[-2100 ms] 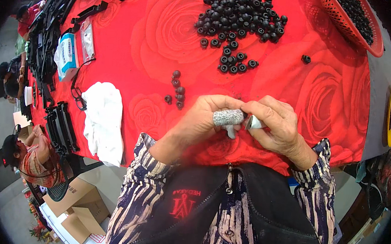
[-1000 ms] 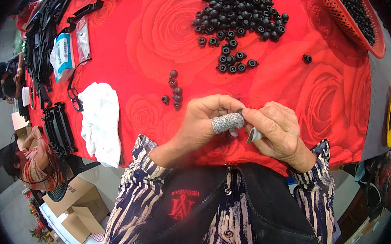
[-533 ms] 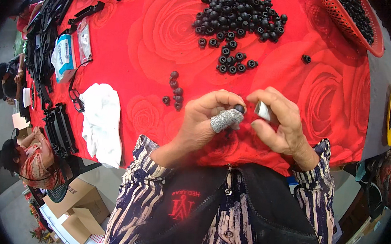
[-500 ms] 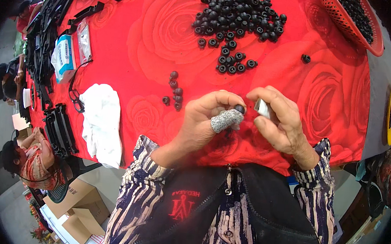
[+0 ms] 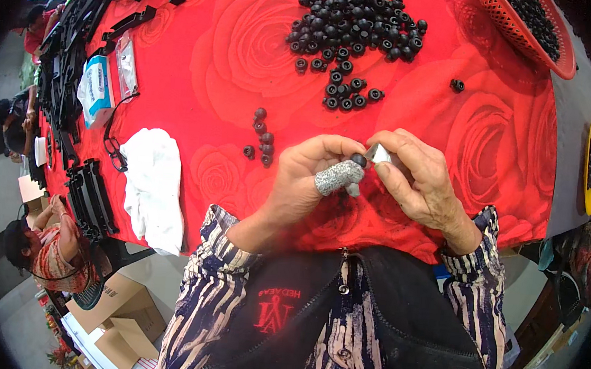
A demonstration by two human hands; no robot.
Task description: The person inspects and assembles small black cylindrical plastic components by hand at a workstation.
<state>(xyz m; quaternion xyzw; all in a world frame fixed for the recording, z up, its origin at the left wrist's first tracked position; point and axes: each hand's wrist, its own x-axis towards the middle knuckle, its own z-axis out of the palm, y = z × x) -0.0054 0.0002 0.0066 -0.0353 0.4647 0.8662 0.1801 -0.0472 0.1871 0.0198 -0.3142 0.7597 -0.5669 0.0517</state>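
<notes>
Centre frame, above the red rose-print cloth (image 5: 494, 131) | your left hand (image 5: 306, 178), thumb in a grey sleeve, pinches a small black ring (image 5: 358, 160) at the fingertips | your right hand (image 5: 417, 177) closed on a small silvery tool (image 5: 379, 153), possibly a blade, touching the ring | loose black rings heaped (image 5: 353, 26) at upper centre | white rag (image 5: 153, 187) at left.

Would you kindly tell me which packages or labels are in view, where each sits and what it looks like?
Blue pouch: on the red cloth at far left; flat, blue and white.
Clear bag: just right of the pouch; narrow, transparent.
Cardboard boxes: on the floor, lower left; brown, with a pale label.
Red logo: on the person's dark apron.
</notes>
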